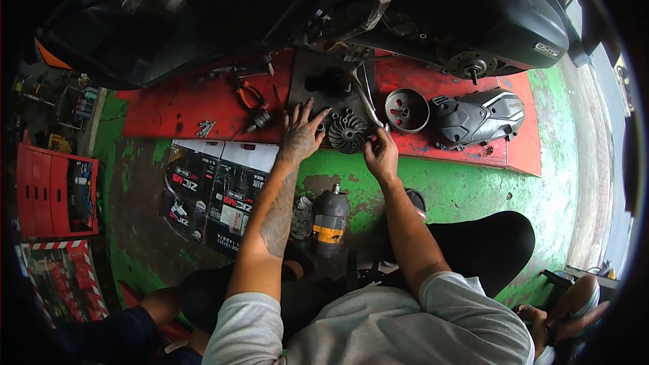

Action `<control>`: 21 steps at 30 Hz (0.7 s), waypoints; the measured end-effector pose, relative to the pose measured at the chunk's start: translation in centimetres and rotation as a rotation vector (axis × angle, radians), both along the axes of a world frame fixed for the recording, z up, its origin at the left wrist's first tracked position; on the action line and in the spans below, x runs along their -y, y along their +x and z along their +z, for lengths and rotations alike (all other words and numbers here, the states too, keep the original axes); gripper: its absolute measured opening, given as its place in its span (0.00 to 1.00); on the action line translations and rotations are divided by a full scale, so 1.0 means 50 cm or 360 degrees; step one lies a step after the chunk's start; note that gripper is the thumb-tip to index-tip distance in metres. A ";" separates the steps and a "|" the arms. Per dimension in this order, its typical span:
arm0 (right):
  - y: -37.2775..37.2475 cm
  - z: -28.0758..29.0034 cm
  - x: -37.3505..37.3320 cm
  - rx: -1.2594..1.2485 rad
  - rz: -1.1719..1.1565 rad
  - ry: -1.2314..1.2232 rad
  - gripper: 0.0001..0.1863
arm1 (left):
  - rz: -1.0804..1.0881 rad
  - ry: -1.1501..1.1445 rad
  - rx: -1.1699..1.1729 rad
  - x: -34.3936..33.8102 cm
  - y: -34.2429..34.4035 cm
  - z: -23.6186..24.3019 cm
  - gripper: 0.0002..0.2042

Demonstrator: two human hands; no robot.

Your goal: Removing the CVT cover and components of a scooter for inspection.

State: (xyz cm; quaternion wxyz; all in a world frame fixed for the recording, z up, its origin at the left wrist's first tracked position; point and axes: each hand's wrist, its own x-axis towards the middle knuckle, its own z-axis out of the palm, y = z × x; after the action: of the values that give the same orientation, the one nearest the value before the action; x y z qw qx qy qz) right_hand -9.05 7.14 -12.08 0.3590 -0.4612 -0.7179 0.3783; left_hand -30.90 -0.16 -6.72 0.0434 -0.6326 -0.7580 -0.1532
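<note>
On the red platform my left hand [302,128] rests with fingers spread, its fingertips by small dark parts left of a finned fan pulley [347,133]. The pulley lies flat, fins up, near the platform's front edge. At its right side my right hand [383,153] is closed in a pinch. What its fingertips hold is too small to make out. A bent metal bar [364,96] slants down from the scooter [503,17] and ends just beyond these fingertips. To the right sit a round clutch bell [407,111] and a grey engine cover [481,119].
Orange-handled pliers [249,94], a dark cylindrical tool [258,120] and several small bolts [207,128] lie left on the red platform [155,111]. On the green floor are flattened cardboard [215,192] and a dark bottle [330,220]. Other people's limbs [571,311] show at the lower corners.
</note>
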 end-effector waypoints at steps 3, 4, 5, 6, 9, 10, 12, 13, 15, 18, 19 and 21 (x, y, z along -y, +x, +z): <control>-0.014 -0.002 0.026 0.0067 0.0259 0.0384 0.17 | -0.0242 -0.0234 0.0155 -0.014 -0.060 -0.024 0.21; -0.019 0.002 0.033 0.0055 0.0265 0.0384 0.17 | -0.0234 -0.0235 0.0144 -0.013 -0.071 -0.033 0.21; -0.015 -0.003 0.035 0.0256 0.0308 0.0532 0.17 | -0.0162 -0.0317 0.0260 -0.023 -0.066 -0.037 0.20; -0.012 -0.006 0.036 0.0459 0.0352 0.0676 0.18 | -0.0089 -0.0400 0.0373 -0.033 -0.062 -0.038 0.19; -0.022 -0.013 0.031 0.0537 0.0400 0.0525 0.17 | -0.0194 -0.0231 0.0175 -0.049 -0.078 -0.051 0.19; -0.028 -0.013 0.031 0.0554 0.0387 0.0519 0.17 | -0.0207 -0.0229 0.0172 -0.047 -0.091 -0.053 0.19; -0.038 -0.017 0.020 0.0557 0.0382 0.0520 0.17 | 0.0005 -0.0217 0.0199 -0.044 -0.131 -0.065 0.19; -0.048 -0.014 0.017 0.0553 0.0388 0.0509 0.18 | -0.0014 -0.0211 0.0189 -0.035 -0.153 -0.070 0.19; -0.061 -0.008 0.013 0.0569 0.0389 0.0502 0.20 | 0.0149 -0.0111 -0.0080 -0.013 -0.193 -0.085 0.21; -0.047 0.003 -0.001 0.0454 0.0372 0.0453 0.20 | 0.0244 -0.0370 -0.0278 -0.012 -0.197 -0.067 0.23; -0.045 0.001 -0.011 0.0399 0.0246 0.0450 0.19 | 0.0204 -0.0359 -0.0282 -0.017 -0.189 -0.059 0.23; -0.056 0.067 -0.023 0.0059 0.0068 0.0450 0.19 | 0.0410 -0.0379 -0.0448 0.013 -0.194 -0.042 0.24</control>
State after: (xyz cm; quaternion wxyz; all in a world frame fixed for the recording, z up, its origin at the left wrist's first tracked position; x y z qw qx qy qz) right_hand -11.84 8.26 -8.71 0.3990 -0.3974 -0.7802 0.2724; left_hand -40.58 -0.81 -8.81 0.0928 -0.5463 -0.8317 0.0340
